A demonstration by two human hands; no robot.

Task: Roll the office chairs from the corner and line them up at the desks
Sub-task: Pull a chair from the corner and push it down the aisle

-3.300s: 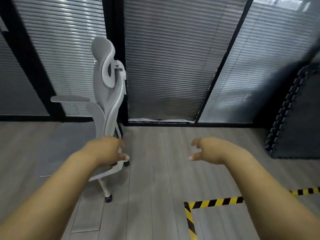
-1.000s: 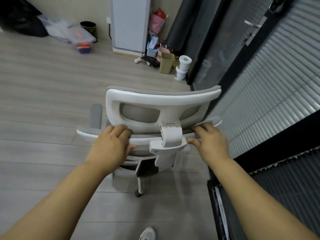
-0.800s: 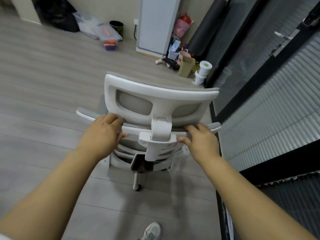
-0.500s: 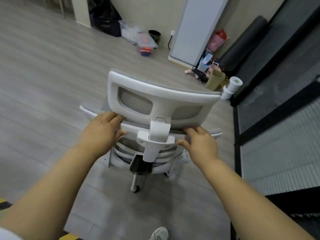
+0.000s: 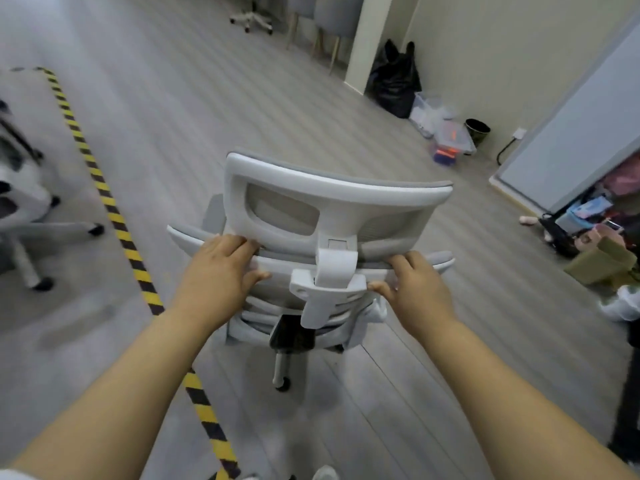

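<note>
A white office chair [image 5: 332,202] with grey mesh stands right in front of me, its back toward me and its headrest on top. My left hand [image 5: 218,271] grips the top rim of the backrest on the left of the headrest bracket. My right hand [image 5: 415,289] grips the same rim on the right. One caster shows under the seat. The seat itself is hidden by the backrest.
Yellow-black floor tape [image 5: 114,216] runs diagonally at my left. Another white chair base [image 5: 24,216] sits at the left edge, and a third base [image 5: 251,20] far ahead. A black bag [image 5: 394,81], plastic boxes [image 5: 446,136] and clutter [image 5: 595,244] line the right wall.
The chair and I have turned left, away from the glass wall with blinds. The open floor, the tape and other chairs have come into view. Both hands keep their grip on the backrest.
</note>
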